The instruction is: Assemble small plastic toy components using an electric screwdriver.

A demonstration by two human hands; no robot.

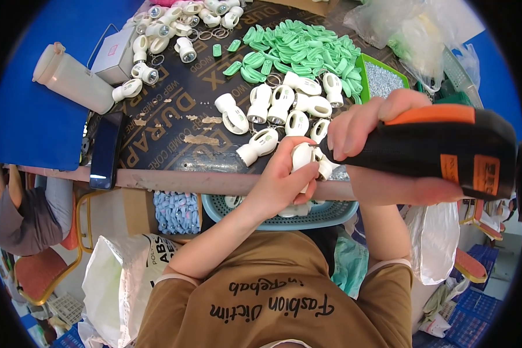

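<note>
My left hand (278, 180) is closed round a small white keychain torch (301, 156) at the table's near edge. In my right hand (359, 124) is a black and orange electric screwdriver (426, 145), lying nearly level. Its thin bit points left and meets the torch near its upper end; whether it sits in a screw is too small to tell. Just beyond my hands lie several more white torches (281, 104), some with metal key rings. Behind them spreads a heap of loose green plastic pieces (313, 52).
A green tray (363, 78) of small screws stands right of the heap. More white torches (159, 26) fill the far left, near a white box (115, 55) and a lidded plastic jug (72, 78). A phone (106, 151) lies at the left edge. Below is a blue-grey basket (214, 214).
</note>
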